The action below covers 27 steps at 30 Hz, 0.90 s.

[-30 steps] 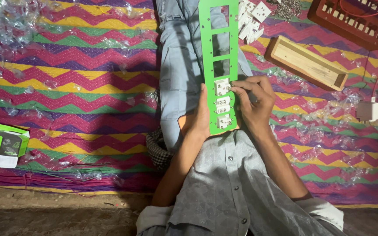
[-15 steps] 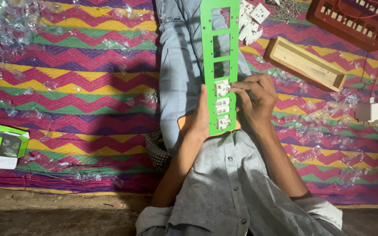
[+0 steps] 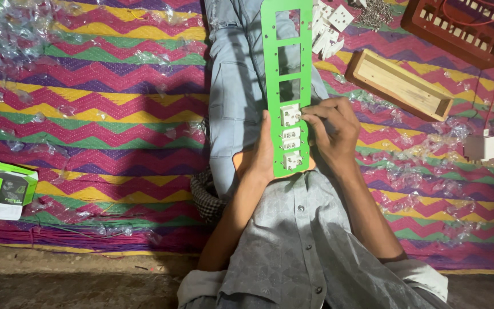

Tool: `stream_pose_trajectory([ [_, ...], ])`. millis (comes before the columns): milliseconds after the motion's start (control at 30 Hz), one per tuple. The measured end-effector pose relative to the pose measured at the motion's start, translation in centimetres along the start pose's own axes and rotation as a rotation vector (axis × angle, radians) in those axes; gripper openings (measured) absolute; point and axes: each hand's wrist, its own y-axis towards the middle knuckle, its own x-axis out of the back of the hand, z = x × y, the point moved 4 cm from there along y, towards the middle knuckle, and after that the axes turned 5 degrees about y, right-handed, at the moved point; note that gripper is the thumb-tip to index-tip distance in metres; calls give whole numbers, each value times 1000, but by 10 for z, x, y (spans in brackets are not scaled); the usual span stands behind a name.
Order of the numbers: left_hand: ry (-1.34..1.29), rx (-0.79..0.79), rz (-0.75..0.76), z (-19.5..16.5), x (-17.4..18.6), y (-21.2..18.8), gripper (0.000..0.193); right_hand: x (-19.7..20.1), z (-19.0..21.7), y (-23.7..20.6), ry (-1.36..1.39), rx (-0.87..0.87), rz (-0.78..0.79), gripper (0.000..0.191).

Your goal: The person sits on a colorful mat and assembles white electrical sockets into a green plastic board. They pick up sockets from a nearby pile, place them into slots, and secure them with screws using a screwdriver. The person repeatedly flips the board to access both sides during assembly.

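A long green plastic plate [image 3: 270, 68] with rectangular cut-outs lies along my lap, over my jeans. Three white switch sockets [image 3: 290, 137] sit in its lower openings; the upper openings are open holes. My left hand [image 3: 261, 153] grips the plate's lower left edge from beneath. My right hand [image 3: 333, 131] rests against the plate's right edge, fingertips pinched at the top white socket [image 3: 289, 114].
A pile of loose white sockets [image 3: 330, 26] lies beyond my knee. A wooden box [image 3: 398, 84] and a red-brown crate [image 3: 458, 28] stand at upper right, a white adapter [image 3: 480, 147] at right. A green-and-white carton [image 3: 8, 190] lies at left on the zigzag mat.
My right hand's fingers have shifted slightly up the plate's edge to the top socket. The plate and left hand stay put.
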Motion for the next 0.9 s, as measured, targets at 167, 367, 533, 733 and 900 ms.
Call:
stream_pose_trajectory([
  [167,27,-4,-46,-3,-1,1,87,-1,-11,-6,183,-114,-47,9],
  [367,8,5,-16,-5,-9,0,90,0,-19,-12,321,-217,-92,9],
  [533,-45,20,-86,-5,-7,1,90,-1,-14,-13,269,-133,-91,10],
  [733,-2,-7,27,-3,-4,1,90,0,-11,-13,221,-118,-80,11],
  [900,16,-8,-5,-3,-2,3,88,1,-10,-12,272,-153,-109,11],
])
